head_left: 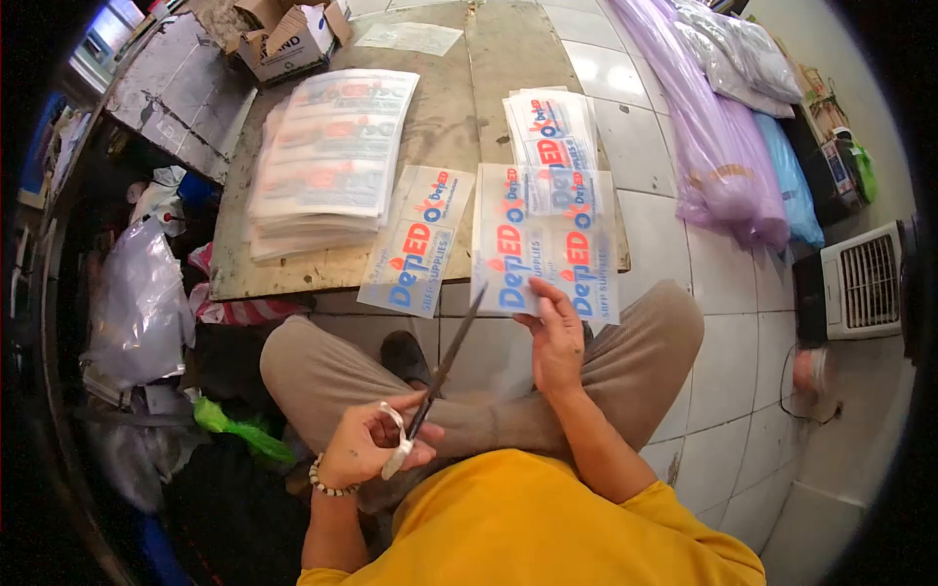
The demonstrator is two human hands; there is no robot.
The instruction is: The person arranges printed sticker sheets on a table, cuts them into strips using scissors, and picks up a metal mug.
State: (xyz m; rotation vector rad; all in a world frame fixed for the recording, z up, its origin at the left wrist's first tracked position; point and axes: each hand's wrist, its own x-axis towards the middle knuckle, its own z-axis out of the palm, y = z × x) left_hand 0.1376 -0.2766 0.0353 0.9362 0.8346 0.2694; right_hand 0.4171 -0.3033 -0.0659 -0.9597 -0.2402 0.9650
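My left hand (pixel 363 447) is closed on the handles of a pair of scissors (pixel 451 356), whose dark blades point up and away toward the printed sheet. My right hand (pixel 557 347) pinches the near edge of that translucent plastic sheet (pixel 539 244), which bears two "DepED OK" prints in red and blue. The scissor tips are at the sheet's lower left edge; whether they touch it I cannot tell. A single printed strip (pixel 418 239) lies to the left, over the board's near edge. Beyond the held sheet is a pile of similar strips (pixel 535 105), partly covered by it.
A tall stack of printed sheets (pixel 327 156) sits on the low worn board (pixel 445 107). Behind it are an open cardboard box (pixel 288 49) and a pale sheet (pixel 410 38). Purple plastic rolls (pixel 718 156) lie at right, near a white vented appliance (pixel 862 283). Plastic bags (pixel 142 308) crowd the left.
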